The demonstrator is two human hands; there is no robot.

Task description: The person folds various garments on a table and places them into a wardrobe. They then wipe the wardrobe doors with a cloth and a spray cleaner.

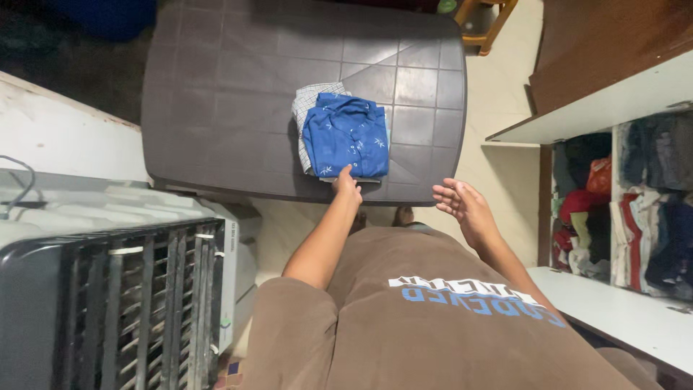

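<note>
A brown plastic table (216, 87) stands on pale floor (498, 94) (clothes-filled shelves (628, 202) beside).

Checked cloth (304, 108) mostly hidden under folded blue shirt (346, 136); shelf clothes (653, 202) cut off at the right edge.

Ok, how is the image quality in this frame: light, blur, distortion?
Head view: dim, warm indoor light; the top left corner falls into near-black shadow. The folded blue shirt and the grey table read sharp. The left hand and right hand show slight softness. Wide-angle bending at the edges; no glare.
</note>
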